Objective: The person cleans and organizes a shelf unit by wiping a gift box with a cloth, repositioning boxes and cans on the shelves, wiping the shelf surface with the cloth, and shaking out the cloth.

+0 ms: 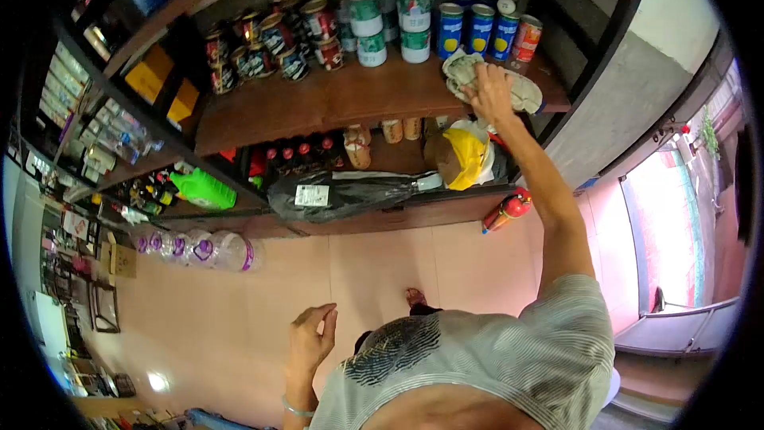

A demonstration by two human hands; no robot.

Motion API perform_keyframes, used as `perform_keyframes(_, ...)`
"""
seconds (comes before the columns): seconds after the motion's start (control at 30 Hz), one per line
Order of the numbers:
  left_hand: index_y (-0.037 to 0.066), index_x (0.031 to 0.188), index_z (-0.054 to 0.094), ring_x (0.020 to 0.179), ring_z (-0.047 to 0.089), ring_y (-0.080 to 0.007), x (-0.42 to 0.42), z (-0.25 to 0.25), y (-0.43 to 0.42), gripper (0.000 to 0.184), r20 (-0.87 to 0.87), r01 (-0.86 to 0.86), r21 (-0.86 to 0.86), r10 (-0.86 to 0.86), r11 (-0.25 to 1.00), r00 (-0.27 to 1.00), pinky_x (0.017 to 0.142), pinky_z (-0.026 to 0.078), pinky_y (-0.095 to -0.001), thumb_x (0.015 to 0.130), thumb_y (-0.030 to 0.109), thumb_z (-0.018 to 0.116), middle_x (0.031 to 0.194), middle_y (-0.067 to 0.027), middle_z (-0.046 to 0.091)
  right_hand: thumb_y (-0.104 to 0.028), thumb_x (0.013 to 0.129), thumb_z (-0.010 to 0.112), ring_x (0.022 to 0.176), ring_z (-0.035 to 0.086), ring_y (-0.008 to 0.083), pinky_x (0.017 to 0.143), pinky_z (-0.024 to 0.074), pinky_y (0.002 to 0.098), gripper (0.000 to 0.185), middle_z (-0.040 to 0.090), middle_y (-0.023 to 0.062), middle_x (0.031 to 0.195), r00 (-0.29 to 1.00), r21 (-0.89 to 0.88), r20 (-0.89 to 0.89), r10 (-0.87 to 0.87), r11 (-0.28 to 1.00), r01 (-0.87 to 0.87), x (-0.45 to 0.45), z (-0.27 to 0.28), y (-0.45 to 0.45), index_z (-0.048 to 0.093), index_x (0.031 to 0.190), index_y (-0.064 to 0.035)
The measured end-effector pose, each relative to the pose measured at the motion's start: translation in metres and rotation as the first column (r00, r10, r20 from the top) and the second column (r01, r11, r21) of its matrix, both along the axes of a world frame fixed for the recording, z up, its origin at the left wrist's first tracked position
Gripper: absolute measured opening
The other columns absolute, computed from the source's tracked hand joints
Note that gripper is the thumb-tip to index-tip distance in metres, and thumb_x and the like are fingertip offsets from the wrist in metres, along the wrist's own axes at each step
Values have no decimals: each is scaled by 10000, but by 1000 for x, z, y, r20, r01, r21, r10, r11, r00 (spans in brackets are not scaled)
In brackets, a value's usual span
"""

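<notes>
My right hand [493,94] reaches out to the shelf and grips a crumpled, pale grey-green cloth [525,92], pressing it on the wooden board [374,94] near its right end. Just behind the cloth stand blue cans [480,30] and an orange-red can [526,38]. Green and white cans [415,9], stacked two high, are further left. My left hand [313,336] hangs low in front of my body, away from the shelf. Its fingers are loosely bent, the thumb is apart from them, and nothing shows in it.
Dark and red cans [276,34] fill the shelf's left part. Below lie a black plastic-wrapped bundle [350,195] and a yellow bag [468,158]. A red fire extinguisher [507,209] stands on the floor near clear water bottles [227,251]. A green jug [204,189] is at left.
</notes>
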State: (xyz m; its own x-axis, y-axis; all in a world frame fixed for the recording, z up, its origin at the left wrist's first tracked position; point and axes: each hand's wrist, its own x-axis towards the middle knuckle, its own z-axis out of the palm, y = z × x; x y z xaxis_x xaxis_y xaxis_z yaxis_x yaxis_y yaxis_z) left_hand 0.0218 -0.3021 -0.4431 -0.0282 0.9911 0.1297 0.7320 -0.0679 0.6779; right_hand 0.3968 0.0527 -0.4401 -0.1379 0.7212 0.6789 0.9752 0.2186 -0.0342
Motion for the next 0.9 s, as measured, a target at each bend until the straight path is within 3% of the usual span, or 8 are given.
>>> perform_keyframes(0.07, 16, 879, 655, 674, 641, -242, 9, 0, 14, 105, 22, 2, -20, -2, 1000, 1000, 598, 504, -299, 796, 62, 611, 760, -142, 645, -53, 501, 675, 857, 443, 293, 733, 329, 415, 512, 445, 107, 879, 991, 225, 67, 112, 966, -124, -2, 14, -3, 491, 977, -85)
perform_keyframes(0.17, -10, 1051, 586, 697, 610, -171, 7, -24, 38, 258, 164, 45, 28, -49, 999, 985, 649, 497, -268, 798, 30, 611, 886, -117, 636, -29, 512, 619, 793, 446, 304, 658, 350, 408, 456, 421, 114, 845, 957, 330, 26, 289, 901, -281, -37, 51, -49, 528, 956, -75)
perform_keyframes(0.37, -23, 1170, 493, 779, 540, -170, 53, -25, 126, 405, 531, -196, 225, 48, 955, 846, 768, 450, -280, 785, -3, 616, 1010, -92, 584, -378, 783, 634, 722, 564, 324, 625, 457, 384, 388, 524, 146, 838, 650, -49, -486, 584, 724, -688, -106, 41, -142, 530, 992, -68)
perform_keyframes(0.47, -23, 1123, 528, 824, 542, -186, 47, -39, 149, 322, 287, 162, 64, -174, 985, 942, 772, 441, -279, 810, 31, 579, 978, -95, 594, -259, 784, 667, 783, 600, 228, 666, 461, 306, 315, 584, 116, 868, 401, -4, -786, 471, 644, -765, -131, 10, -145, 559, 965, -24)
perform_keyframes(0.57, -17, 1084, 555, 871, 549, -185, 35, -55, 150, 277, 332, 121, -95, -83, 988, 939, 767, 439, -274, 819, 21, 484, 954, -91, 603, -198, 780, 669, 806, 576, 131, 691, 456, 281, 238, 601, 52, 868, 385, -232, -906, 177, 554, -800, -128, -16, -126, 583, 919, -25)
perform_keyframes(0.6, -15, 1094, 547, 893, 546, -183, 31, -50, 147, 312, 425, 45, -172, 33, 984, 905, 782, 433, -272, 802, 2, 439, 973, -84, 596, -177, 773, 666, 830, 528, 79, 721, 443, 246, 204, 604, 2, 864, 202, -149, -977, 74, 447, -882, -124, -38, -111, 609, 903, -32)
perform_keyframes(0.7, -7, 1125, 521, 931, 524, -164, 22, -43, 141, 414, 787, -59, -181, 180, 982, 590, 806, 409, -250, 745, -58, 363, 1024, -62, 569, -228, 780, 645, 853, 527, 100, 799, 391, 230, 214, 604, 6, 874, 118, -243, -902, -414, 263, -934, -121, -58, -99, 644, 892, -46)
perform_keyframes(0.9, -3, 1057, 524, 880, 512, -123, -6, -22, 133, 371, 888, -93, -255, 271, 963, 371, 797, 395, -213, 746, -67, 332, 978, -41, 553, -244, 763, 657, 895, 528, 127, 838, 380, 254, 339, 612, 38, 898, 282, -308, -948, -145, 206, -929, -152, -54, -104, 631, 992, 5)
